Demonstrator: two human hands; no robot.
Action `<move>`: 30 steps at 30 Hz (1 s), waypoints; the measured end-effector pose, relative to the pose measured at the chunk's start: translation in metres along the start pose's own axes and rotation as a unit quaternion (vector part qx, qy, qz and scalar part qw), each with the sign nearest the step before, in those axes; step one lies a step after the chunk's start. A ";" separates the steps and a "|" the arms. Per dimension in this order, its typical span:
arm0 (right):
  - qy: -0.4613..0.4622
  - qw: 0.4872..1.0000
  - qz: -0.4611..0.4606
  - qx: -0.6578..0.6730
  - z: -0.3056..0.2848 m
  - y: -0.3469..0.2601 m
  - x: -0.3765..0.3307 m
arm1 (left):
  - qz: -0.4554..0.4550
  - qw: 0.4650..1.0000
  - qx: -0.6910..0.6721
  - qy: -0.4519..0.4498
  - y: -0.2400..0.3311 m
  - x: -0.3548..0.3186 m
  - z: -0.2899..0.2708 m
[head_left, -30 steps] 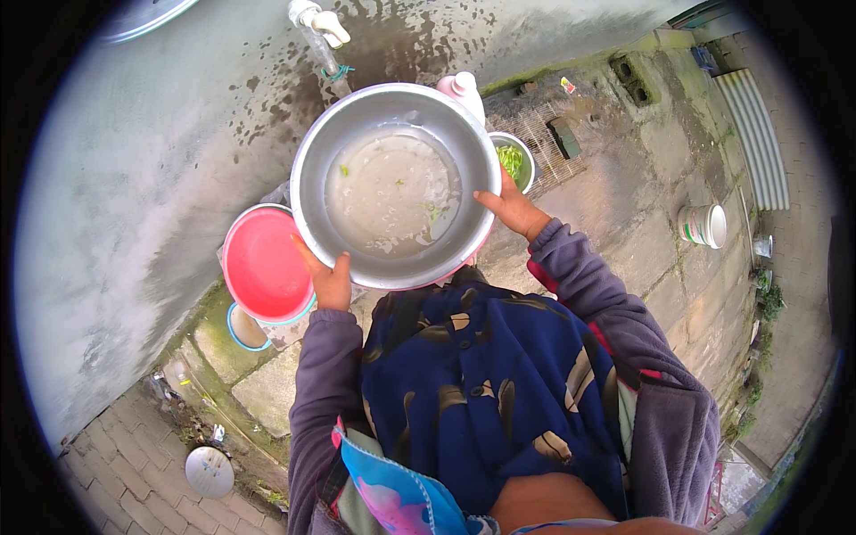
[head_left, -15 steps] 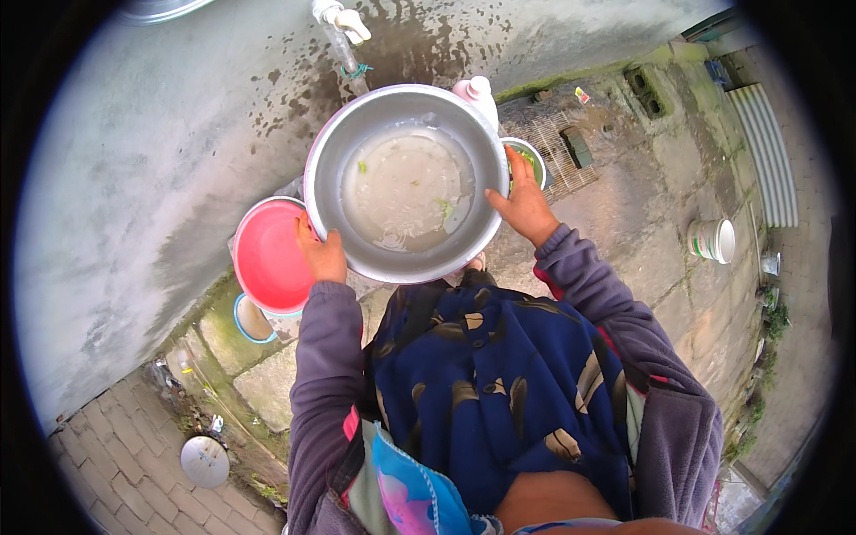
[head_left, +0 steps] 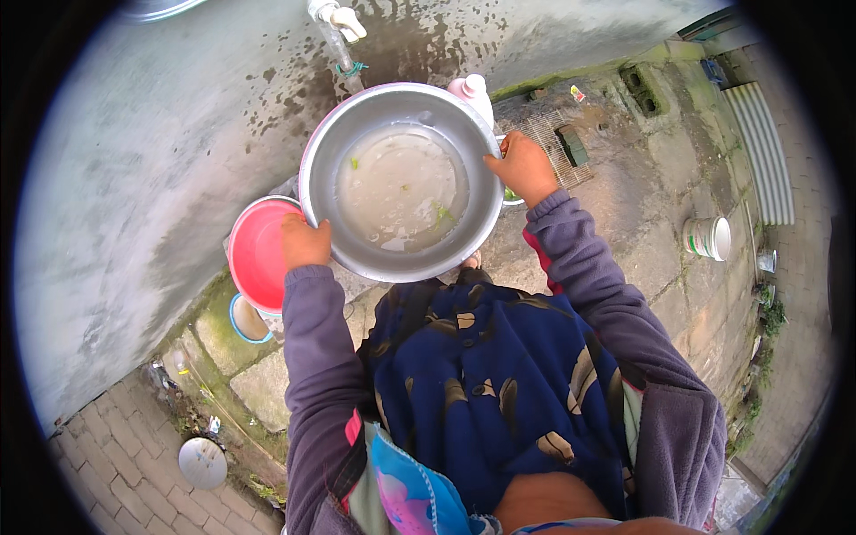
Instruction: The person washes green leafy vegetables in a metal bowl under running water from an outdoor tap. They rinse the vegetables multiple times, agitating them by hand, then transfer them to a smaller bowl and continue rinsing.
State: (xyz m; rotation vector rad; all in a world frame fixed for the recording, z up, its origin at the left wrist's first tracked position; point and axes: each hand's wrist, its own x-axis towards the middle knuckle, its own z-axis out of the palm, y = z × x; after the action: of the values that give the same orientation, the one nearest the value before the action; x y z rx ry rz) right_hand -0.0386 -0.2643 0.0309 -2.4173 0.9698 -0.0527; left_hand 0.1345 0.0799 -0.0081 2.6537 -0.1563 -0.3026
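A wide metal basin (head_left: 481, 201) is in front of me, with cloudy water (head_left: 401, 183) and a few bits of green leaf in its bottom. My left hand (head_left: 305, 242) holds its left rim, over the edge of a red basin (head_left: 259, 245). At the right rim my right hand (head_left: 528, 169) has its fingers curled, with the thumb toward the metal. Partly hidden under that hand sits a small bowl (head_left: 513, 201) with greens. The undersides of the fingers are out of sight.
Beyond the basin are a white tap (head_left: 348, 22) on the wall and a pale pink bottle (head_left: 477, 94). A drain grate (head_left: 553, 147) lies at the right. Farther right stands a white bucket (head_left: 709, 238). A blue-rimmed tub (head_left: 250, 319) is below the red basin.
Both hands have gone from stretched fingers to fingers curled at the rim. My right hand has moved slightly up and left, my left hand slightly left. The metal basin has shifted a little left.
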 end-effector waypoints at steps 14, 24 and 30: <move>-0.040 0.975 -0.074 -0.204 -0.008 -0.017 0.020 | 0.020 0.990 0.137 -0.017 0.015 0.002 -0.009; -0.023 0.999 -0.046 -0.008 -0.013 -0.021 0.020 | 0.011 0.995 0.097 0.001 -0.001 0.008 -0.001; -0.029 0.966 -0.066 0.250 -0.007 -0.020 0.019 | -0.036 0.993 -0.113 -0.006 -0.020 0.012 0.005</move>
State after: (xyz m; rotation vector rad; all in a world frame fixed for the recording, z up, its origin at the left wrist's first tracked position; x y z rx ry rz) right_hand -0.0137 -0.2677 0.0439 -1.9973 0.6691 -0.2432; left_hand 0.1464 0.0931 -0.0236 2.4366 -0.0282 -0.3384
